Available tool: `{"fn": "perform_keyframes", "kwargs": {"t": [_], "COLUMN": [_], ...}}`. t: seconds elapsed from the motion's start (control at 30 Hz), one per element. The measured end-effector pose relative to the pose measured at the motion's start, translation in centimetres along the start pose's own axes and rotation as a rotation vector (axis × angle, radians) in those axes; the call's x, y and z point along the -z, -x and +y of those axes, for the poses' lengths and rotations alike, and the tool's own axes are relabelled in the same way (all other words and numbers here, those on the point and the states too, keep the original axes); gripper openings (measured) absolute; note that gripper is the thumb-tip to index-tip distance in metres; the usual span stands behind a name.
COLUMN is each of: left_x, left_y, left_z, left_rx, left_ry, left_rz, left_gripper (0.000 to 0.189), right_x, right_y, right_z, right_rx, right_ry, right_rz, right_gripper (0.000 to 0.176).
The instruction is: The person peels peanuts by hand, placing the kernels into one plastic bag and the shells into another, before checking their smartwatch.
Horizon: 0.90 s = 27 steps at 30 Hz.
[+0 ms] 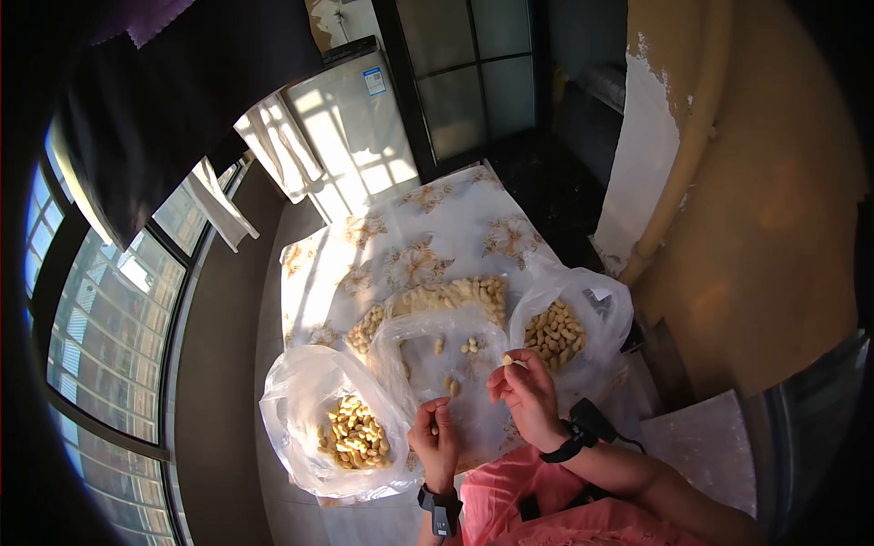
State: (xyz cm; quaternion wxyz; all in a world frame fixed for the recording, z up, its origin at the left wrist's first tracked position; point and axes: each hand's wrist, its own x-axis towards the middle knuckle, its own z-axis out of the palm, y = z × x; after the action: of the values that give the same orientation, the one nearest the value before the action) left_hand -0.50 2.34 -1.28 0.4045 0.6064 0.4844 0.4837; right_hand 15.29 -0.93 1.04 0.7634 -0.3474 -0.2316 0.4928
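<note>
My right hand [531, 396] pinches a pale peanut [508, 360] between thumb and fingertips, above the front of the table. Lower and to the left, my left hand [434, 441] is closed with the fingers together; a small brownish thing shows there, too small to make out. Between and beyond the hands, a few loose peanuts [451, 387] lie on clear plastic [423, 323]. Left of my left hand, an open plastic bag [287, 400] holds yellowish peanuts [355, 432]. Another plastic bag [612, 305], beyond my right hand, holds browner peanuts [553, 335].
A long heap of peanuts [455, 296] lies behind the clear plastic on the table with a flowered cloth [414, 264]. A white appliance [350, 127] stands past the far edge. Windows [118, 291] line the left; dark cloth [182, 100] hangs at upper left.
</note>
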Motion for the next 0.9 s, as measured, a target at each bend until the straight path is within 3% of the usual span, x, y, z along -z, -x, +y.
{"fn": "perform_keyframes", "kwargs": {"t": [0.57, 0.9], "left_x": [0.00, -0.09], "left_y": [0.21, 0.19], "left_z": [-0.14, -0.29], "left_rx": [0.009, -0.012], "left_ry": [0.013, -0.002], "left_rz": [-0.008, -0.016], "left_gripper": [0.013, 0.013], "right_x": [0.46, 0.47], "right_y": [0.21, 0.09], "right_z": [-0.22, -0.40], "right_rx": [0.016, 0.019], "right_ry": [-0.092, -0.147], "right_rz": [-0.033, 0.029], "right_gripper": [0.033, 0.032]}}
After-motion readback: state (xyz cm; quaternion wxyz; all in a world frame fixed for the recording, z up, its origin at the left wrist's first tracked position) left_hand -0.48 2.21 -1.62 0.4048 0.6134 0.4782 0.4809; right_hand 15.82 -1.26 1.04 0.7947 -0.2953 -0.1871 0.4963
